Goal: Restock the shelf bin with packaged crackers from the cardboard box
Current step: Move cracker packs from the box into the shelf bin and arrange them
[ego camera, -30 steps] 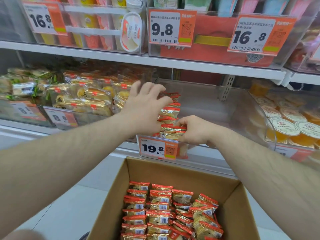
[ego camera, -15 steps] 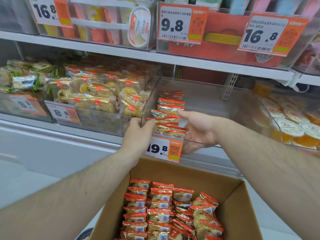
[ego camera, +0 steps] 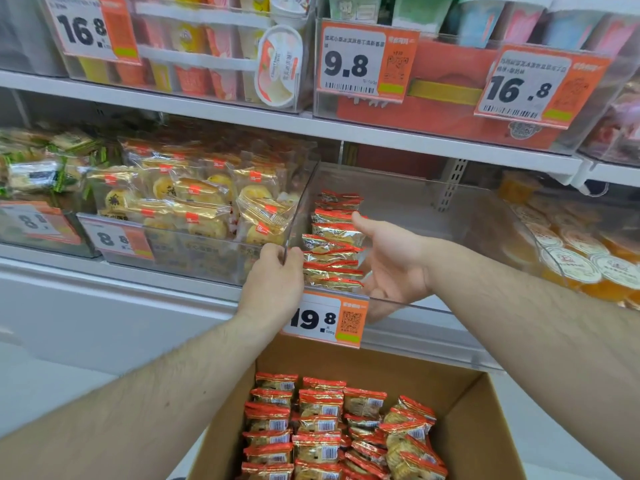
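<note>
The left hand (ego camera: 273, 282) pinches the front-left corner of the clear shelf bin (ego camera: 415, 303); the right hand (ego camera: 391, 261) rests open against the cracker row (ego camera: 332, 244) inside. Remaining packs lie in the cardboard box (ego camera: 485, 410) directly below both hands, the free right hand likelier to fetch them.

Cracker packs (ego camera: 332, 244) stacked in bin (ego camera: 415, 202), between left hand (ego camera: 273, 282) and right hand (ego camera: 391, 258). Cardboard box (ego camera: 485, 410) below both.

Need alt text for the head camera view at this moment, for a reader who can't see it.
A person's left hand grips the front corner of a clear shelf bin while the open right hand rests against a row of red-and-gold cracker packets at the bin's left side. Below, an open cardboard box holds many more packets. A 19.8 price tag hangs on the bin.
</note>
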### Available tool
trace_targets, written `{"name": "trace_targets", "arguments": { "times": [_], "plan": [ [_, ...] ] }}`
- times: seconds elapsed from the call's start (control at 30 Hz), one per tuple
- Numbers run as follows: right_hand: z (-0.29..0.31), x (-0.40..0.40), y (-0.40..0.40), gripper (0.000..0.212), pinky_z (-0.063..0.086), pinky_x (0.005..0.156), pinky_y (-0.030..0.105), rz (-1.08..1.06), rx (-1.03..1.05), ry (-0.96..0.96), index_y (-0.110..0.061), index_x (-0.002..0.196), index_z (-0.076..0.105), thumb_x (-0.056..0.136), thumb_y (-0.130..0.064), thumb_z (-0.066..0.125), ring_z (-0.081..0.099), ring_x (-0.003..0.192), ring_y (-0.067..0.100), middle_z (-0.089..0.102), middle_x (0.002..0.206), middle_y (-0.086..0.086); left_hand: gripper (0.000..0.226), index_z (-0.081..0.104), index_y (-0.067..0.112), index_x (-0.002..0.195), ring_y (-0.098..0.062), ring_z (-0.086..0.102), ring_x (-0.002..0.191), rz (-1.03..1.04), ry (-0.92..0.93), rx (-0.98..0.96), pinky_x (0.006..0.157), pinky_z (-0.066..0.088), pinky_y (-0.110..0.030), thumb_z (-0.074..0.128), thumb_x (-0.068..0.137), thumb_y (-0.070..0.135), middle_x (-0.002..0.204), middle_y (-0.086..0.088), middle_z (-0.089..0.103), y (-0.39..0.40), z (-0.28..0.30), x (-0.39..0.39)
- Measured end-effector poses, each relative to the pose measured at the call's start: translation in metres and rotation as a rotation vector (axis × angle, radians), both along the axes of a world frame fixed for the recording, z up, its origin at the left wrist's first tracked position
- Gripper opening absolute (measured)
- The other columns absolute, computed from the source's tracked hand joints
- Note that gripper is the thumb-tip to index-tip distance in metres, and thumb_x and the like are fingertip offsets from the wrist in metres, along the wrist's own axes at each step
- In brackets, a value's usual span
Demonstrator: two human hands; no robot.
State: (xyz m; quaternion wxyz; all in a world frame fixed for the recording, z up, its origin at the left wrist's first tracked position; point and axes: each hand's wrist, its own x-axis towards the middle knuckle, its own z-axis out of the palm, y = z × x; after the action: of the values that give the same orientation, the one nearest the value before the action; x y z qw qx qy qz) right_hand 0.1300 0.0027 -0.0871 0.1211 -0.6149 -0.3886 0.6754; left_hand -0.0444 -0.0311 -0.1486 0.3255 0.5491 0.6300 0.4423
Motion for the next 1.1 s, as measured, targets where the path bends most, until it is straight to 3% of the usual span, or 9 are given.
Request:
{"name": "trace_targets", "arguments": {
  "times": [0.1, 0.17, 0.3, 0.37, 0.47, 0.63, 0.77, 0.93, 1.1],
  "plan": [
    [0.002, 0.013, 0.015, 0.112, 0.036, 0.107, 0.059, -0.180, 0.148, -0.252, -0.016, 0.154, 0.018, 0.072, -0.092, 0.030, 0.043, 0.131, 0.047, 0.036, 0.149, 0.028, 0.025, 0.048, 0.022, 0.105, -0.021, 0.058, 0.089, -0.021, 0.165, 0.067, 0.077, 0.048, -0.040, 0.031, 0.102, 0.040, 0.093, 0.000, 0.061, 0.000, 0.000, -0.003],
    [0.000, 0.011, 0.026, 0.104, 0.028, 0.111, 0.061, -0.320, 0.201, -0.041, -0.019, 0.155, 0.018, 0.078, -0.087, 0.029, 0.032, 0.139, 0.046, 0.026, 0.156, 0.024, 0.025, 0.048, 0.022, 0.099, -0.021, 0.058, 0.085, -0.016, 0.200, 0.093, 0.076, 0.049, -0.041, 0.031, 0.103, 0.039, 0.088, 0.001, 0.060, -0.001, 0.001, -0.003],
    [0.002, -0.011, 0.031, 0.095, 0.045, 0.096, 0.051, -0.244, 0.184, 0.254, -0.010, 0.126, 0.055, 0.081, -0.086, 0.021, 0.059, 0.112, 0.039, 0.064, 0.121, 0.023, 0.025, 0.043, 0.023, 0.088, -0.022, 0.057, 0.081, 0.003, 0.229, 0.078, 0.068, 0.044, -0.036, 0.031, 0.103, 0.039, 0.082, 0.001, 0.058, -0.001, 0.001, -0.004],
    [0.004, -0.009, 0.037, 0.097, 0.043, 0.089, 0.052, -0.243, 0.168, 0.166, -0.010, 0.134, 0.046, 0.082, -0.086, 0.019, 0.052, 0.117, 0.040, 0.053, 0.131, 0.023, 0.026, 0.044, 0.024, 0.086, -0.020, 0.055, 0.079, 0.026, 0.247, 0.046, 0.065, 0.040, -0.034, 0.032, 0.102, 0.041, 0.080, 0.003, 0.057, 0.000, 0.002, -0.005],
    [-0.002, 0.001, 0.053, 0.104, 0.033, 0.108, 0.060, -0.383, 0.176, 0.009, -0.007, 0.151, 0.025, 0.082, -0.085, 0.022, 0.033, 0.137, 0.047, 0.031, 0.152, 0.026, 0.031, 0.045, 0.025, 0.082, -0.016, 0.055, 0.074, 0.063, 0.278, 0.029, 0.061, 0.037, -0.032, 0.032, 0.099, 0.047, 0.076, 0.004, 0.058, 0.001, 0.005, -0.003],
    [-0.019, -0.008, 0.070, 0.091, 0.044, 0.098, 0.057, -0.404, 0.223, 0.173, -0.008, 0.120, 0.058, 0.085, -0.081, 0.017, 0.064, 0.107, 0.039, 0.071, 0.110, 0.020, 0.034, 0.041, 0.026, 0.077, -0.011, 0.053, 0.068, 0.078, 0.360, 0.068, 0.059, 0.037, -0.032, 0.030, 0.101, 0.048, 0.073, 0.007, 0.057, 0.003, 0.005, -0.006],
    [-0.021, 0.001, 0.085, 0.091, 0.040, 0.102, 0.059, -0.455, 0.256, 0.098, -0.007, 0.136, 0.046, 0.087, -0.079, 0.018, 0.057, 0.117, 0.042, 0.060, 0.128, 0.022, 0.034, 0.037, 0.027, 0.075, -0.008, 0.049, 0.067, 0.076, 0.385, 0.064, 0.059, 0.034, -0.032, 0.030, 0.102, 0.047, 0.073, 0.009, 0.054, 0.002, 0.006, -0.008],
    [-0.033, -0.013, 0.095, 0.079, 0.051, 0.094, 0.047, -0.514, 0.350, 0.243, -0.012, 0.121, 0.059, 0.090, -0.076, 0.024, 0.072, 0.093, 0.030, 0.074, 0.103, 0.014, 0.032, 0.037, 0.027, 0.076, -0.015, 0.051, 0.071, 0.051, 0.371, 0.089, 0.061, 0.035, -0.033, 0.033, 0.102, 0.045, 0.074, 0.009, 0.054, 0.003, 0.004, -0.009],
    [-0.036, -0.007, 0.093, 0.077, 0.050, 0.094, 0.049, -0.467, 0.371, 0.240, -0.016, 0.120, 0.059, 0.090, -0.076, 0.022, 0.072, 0.095, 0.032, 0.074, 0.105, 0.013, 0.033, 0.038, 0.025, 0.073, -0.013, 0.050, 0.069, 0.048, 0.311, 0.109, 0.058, 0.033, -0.033, 0.036, 0.102, 0.043, 0.071, 0.008, 0.054, 0.005, 0.003, -0.010]
  ]
}}
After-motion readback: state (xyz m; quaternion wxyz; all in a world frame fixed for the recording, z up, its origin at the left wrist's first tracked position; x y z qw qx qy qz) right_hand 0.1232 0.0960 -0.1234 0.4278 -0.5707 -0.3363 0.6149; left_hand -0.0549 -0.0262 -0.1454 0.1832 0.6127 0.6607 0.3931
